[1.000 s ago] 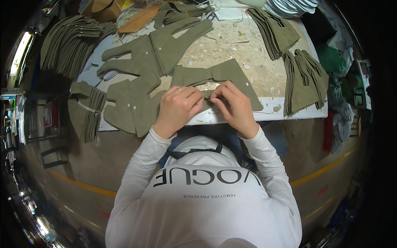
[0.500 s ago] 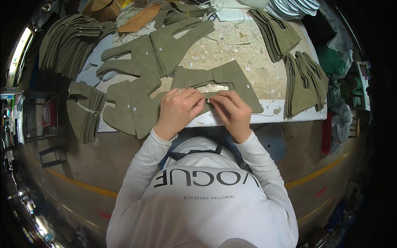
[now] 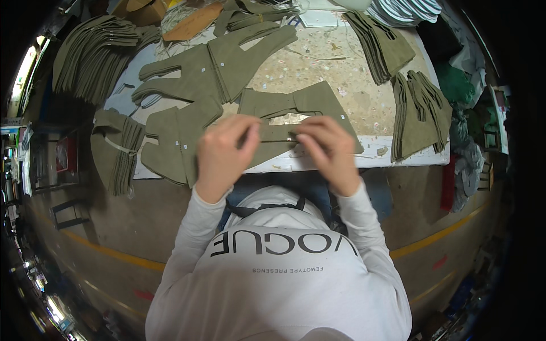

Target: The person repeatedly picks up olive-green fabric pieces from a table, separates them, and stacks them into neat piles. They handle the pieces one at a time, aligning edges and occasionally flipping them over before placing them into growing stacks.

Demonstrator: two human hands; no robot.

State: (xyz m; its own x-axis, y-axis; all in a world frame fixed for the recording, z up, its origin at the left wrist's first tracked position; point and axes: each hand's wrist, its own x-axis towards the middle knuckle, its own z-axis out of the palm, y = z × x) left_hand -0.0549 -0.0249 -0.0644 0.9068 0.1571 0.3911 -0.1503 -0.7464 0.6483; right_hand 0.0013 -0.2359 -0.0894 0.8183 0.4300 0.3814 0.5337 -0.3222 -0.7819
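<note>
An olive-green cut piece of suede-like material (image 3: 335,111) with a central opening lies at the table's front edge. Its near strip (image 3: 276,133) passes between my hands, with a small white sticker (image 3: 289,136) near its right part. My left hand (image 3: 224,156) hovers at the strip's left side, slightly blurred, fingers curled and thumb apart, with nothing visible in it. My right hand (image 3: 333,150) is beside the sticker, thumb and fingers parted; its fingertips are close to the material, and I cannot tell if they touch. More olive pieces (image 3: 165,142) with small stickers lie left of my left hand.
Stacks of olive pieces sit at the far left (image 3: 94,57), near left (image 3: 116,150), far right (image 3: 381,48) and right (image 3: 418,116). A brown piece (image 3: 193,21) and tangled cords lie at the back. White curved sheets (image 3: 404,10) are piled at back right. Small scraps litter the tabletop (image 3: 318,62).
My hands have moved apart from a close pinch over the strip: the left went left, the right went right. The small white sticker on the strip now shows between them.
</note>
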